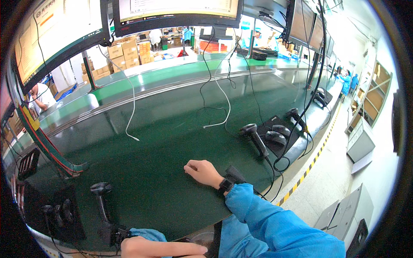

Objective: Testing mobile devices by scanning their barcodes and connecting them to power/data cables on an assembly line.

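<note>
A black handheld device [235, 175] lies at five o'clock on the green counter [163, 150], just beside the watch [226, 185] on the right wrist. Of the two hands, the right hand [204, 173] rests toward six o'clock, loosely curled; its underside is hidden, so I cannot tell whether it holds anything. The left hand [161, 248], between six and seven o'clock, has fingers stretched rightward; its palm is out of sight, its grip unclear. Farther out, a black scanner [101, 198] stands at eight o'clock. Two black mice [275, 138] sit at three o'clock, a white cable [131, 116] at nine, and a lit monitor [176, 9] near twelve.
</note>
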`<move>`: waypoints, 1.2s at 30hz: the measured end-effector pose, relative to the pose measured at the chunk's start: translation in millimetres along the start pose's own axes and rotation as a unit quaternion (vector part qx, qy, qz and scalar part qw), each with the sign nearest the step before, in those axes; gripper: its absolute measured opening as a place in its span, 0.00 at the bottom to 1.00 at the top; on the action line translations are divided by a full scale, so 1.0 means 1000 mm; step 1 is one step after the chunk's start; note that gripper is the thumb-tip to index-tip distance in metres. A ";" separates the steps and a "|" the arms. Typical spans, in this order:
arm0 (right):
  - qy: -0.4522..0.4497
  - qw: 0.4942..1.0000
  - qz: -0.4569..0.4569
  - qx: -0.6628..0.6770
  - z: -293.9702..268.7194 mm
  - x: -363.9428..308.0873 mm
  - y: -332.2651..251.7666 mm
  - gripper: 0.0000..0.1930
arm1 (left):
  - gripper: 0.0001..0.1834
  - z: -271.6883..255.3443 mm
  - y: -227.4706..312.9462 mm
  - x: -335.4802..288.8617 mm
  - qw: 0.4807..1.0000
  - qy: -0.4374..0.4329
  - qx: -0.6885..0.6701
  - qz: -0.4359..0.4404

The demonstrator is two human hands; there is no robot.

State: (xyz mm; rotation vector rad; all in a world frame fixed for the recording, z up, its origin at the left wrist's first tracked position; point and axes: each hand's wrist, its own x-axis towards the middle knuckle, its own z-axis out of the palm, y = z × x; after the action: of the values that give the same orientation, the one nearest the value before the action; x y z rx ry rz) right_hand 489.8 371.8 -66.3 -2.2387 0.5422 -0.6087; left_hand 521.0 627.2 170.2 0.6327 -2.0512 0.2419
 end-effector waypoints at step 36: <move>0.005 0.999 -0.046 -0.003 0.002 -0.001 0.010 0.13 | 0.13 0.016 0.014 0.008 0.998 -0.017 0.022 -0.059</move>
State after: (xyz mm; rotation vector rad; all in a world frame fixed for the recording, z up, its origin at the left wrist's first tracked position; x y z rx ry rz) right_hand 488.7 367.3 -75.3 -2.2784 0.4476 -0.6652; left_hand 498.9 629.8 169.8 0.7870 -2.0382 0.2088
